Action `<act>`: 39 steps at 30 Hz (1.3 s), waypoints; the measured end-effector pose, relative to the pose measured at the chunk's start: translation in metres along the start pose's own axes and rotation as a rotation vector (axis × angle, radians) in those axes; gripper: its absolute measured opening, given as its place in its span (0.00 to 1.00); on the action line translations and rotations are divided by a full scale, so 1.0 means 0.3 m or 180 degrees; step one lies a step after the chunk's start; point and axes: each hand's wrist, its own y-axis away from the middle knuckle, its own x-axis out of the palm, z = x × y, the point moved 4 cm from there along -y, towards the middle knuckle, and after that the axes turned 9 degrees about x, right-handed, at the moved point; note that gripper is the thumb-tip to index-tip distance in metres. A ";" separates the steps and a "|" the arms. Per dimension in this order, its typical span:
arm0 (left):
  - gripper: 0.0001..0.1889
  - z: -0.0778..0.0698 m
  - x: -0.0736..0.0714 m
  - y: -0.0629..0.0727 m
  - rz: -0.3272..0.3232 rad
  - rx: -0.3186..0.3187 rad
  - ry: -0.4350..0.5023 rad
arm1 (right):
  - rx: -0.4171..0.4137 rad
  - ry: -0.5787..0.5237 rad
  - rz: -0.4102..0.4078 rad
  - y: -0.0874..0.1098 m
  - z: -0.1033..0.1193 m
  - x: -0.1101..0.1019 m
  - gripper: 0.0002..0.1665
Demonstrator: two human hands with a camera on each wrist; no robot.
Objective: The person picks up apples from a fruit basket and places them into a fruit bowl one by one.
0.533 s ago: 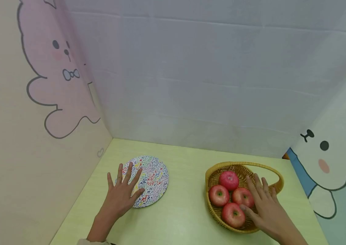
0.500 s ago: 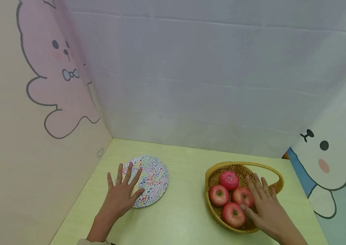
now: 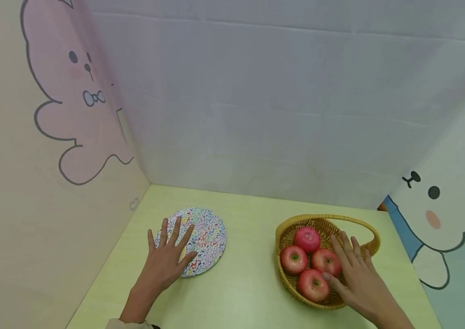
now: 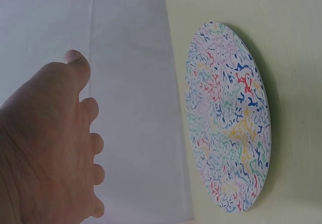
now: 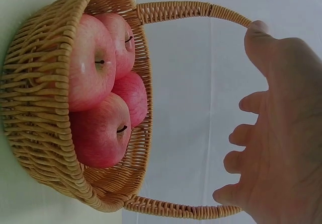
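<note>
My left hand (image 3: 165, 265) is spread above the near left part of a round, flat board (image 3: 205, 242) with a multicoloured squiggle pattern. In the left wrist view a gap separates that hand (image 4: 55, 143) from the board (image 4: 229, 118). On the right, my right hand (image 3: 357, 283) hovers with spread fingers over the right side of a wicker basket (image 3: 286, 281). Several red apples (image 5: 93, 63) lie in the basket, partly covered by the hand in the head view. Neither hand holds anything. Whether the right hand touches the basket's handle (image 5: 176, 11) cannot be told.
Both things rest on a pale yellow table (image 3: 249, 256). A light cloth wall (image 3: 257, 114) rises behind it. Side walls with a pink cartoon animal (image 3: 72, 114) and a white one (image 3: 458, 192) flank the table. Bare tabletop lies between board and basket.
The left hand has shifted very slightly to the right. The whole head view has moved up a little. The right hand stays over the basket, and the board and apples keep their places.
</note>
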 end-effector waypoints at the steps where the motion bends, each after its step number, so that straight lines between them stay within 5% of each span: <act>1: 0.40 -0.002 0.000 0.001 -0.0004 0.0004 0.0003 | -0.0001 0.0003 0.0001 0.001 0.000 0.000 0.56; 17: 0.40 -0.046 0.010 -0.001 -0.0230 0.0270 -0.0058 | -0.0267 -0.0037 -0.0454 0.034 0.003 0.012 0.55; 25: 0.37 -0.092 -0.004 -0.001 -0.0884 0.0785 -0.0162 | -0.0123 -0.0382 -0.0626 0.057 0.001 0.020 0.50; 29: 0.32 -0.112 -0.011 0.002 -0.1174 0.1027 -0.0089 | -0.0118 -0.0521 -0.0919 0.073 0.001 0.027 0.49; 39: 0.28 -0.177 -0.004 -0.008 -0.1318 0.1072 0.0252 | 0.0016 -0.1046 -0.1613 0.116 -0.003 0.057 0.44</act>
